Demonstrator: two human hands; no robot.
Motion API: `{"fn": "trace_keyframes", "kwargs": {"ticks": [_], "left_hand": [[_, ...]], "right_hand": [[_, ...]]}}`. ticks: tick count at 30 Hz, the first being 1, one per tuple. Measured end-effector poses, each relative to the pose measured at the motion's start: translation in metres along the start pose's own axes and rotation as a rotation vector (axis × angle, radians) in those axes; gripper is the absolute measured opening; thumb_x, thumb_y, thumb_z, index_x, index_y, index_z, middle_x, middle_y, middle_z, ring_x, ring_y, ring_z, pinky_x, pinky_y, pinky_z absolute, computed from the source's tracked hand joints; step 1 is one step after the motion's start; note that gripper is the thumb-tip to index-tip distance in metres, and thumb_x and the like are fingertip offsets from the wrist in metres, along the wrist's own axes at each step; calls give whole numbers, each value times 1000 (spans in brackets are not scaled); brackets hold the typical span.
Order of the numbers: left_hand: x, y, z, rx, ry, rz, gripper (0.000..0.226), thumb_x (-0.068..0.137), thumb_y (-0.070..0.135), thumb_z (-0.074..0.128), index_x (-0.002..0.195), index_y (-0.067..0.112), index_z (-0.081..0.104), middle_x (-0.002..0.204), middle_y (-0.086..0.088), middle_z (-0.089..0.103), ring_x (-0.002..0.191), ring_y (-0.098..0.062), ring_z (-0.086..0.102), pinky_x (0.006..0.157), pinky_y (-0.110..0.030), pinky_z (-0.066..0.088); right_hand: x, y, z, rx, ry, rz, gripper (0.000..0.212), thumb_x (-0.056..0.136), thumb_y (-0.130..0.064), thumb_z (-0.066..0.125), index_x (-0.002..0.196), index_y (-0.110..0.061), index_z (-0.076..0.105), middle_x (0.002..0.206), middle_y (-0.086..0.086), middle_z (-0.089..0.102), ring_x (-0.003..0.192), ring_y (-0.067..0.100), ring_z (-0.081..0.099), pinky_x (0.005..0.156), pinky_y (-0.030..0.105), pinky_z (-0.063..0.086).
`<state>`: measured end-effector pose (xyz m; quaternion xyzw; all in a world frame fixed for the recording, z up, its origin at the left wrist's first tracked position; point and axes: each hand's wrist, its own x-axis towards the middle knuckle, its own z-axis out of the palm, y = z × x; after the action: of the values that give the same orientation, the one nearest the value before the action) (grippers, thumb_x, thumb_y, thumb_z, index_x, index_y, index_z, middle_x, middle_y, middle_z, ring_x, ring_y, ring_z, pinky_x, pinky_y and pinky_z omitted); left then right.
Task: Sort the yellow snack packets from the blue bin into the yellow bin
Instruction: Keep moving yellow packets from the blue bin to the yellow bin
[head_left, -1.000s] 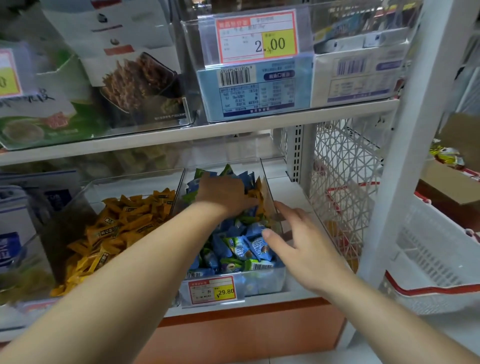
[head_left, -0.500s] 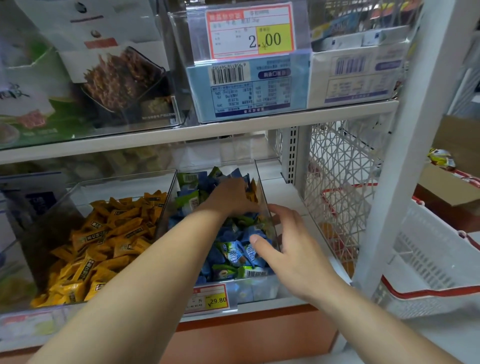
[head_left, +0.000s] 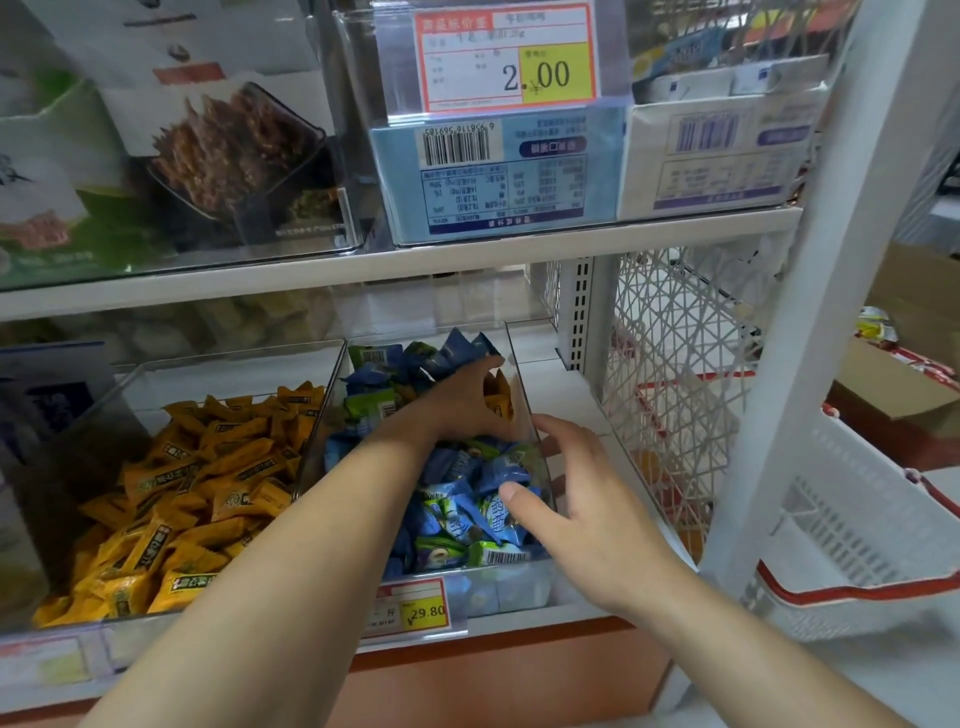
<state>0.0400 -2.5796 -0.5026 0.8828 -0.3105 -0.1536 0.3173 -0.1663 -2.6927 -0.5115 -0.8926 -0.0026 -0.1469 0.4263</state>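
Note:
Two clear bins stand side by side on the lower shelf. The yellow bin (head_left: 130, 400) on the left is piled with yellow snack packets (head_left: 208, 483). The blue bin (head_left: 511, 590) on the right holds blue and green packets (head_left: 467, 499). A few yellow packets (head_left: 500, 397) lie at its back right corner. My left hand (head_left: 460, 402) reaches deep into the blue bin, and its fingers curl over those yellow packets. My right hand (head_left: 576, 499) straddles the blue bin's right wall, thumb inside and fingers outside.
A white shelf board (head_left: 415, 260) with boxed goods hangs low over the bins. To the right stand a white upright post (head_left: 810, 312), a lattice side panel (head_left: 675, 364) and a white basket with red trim (head_left: 857, 545). A price tag (head_left: 410, 608) fronts the blue bin.
My left hand has stayed at the back right of the blue bin, fingers closing further onto the yellow packets. My right hand has settled onto the bin's right wall.

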Motion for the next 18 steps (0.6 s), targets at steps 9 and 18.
{"fn": "trace_keyframes", "kwargs": {"ticks": [9,18], "left_hand": [[1,4,-3,266,-65,-62,65,80,48,74,134,26,45,123,4,54,109,-17,54,97,-37,49],[-11,2,0,212,130,49,36,77,32,79,107,33,59,101,11,60,96,-13,60,80,-29,50]], "right_hand": [[1,3,1,8,-11,-1,65,76,-70,43,135,-54,22,131,-20,39,110,-10,40,86,17,36],[2,3,1,0,-15,13,68,75,-70,43,137,-50,23,131,-18,39,110,-3,44,85,21,39]]}}
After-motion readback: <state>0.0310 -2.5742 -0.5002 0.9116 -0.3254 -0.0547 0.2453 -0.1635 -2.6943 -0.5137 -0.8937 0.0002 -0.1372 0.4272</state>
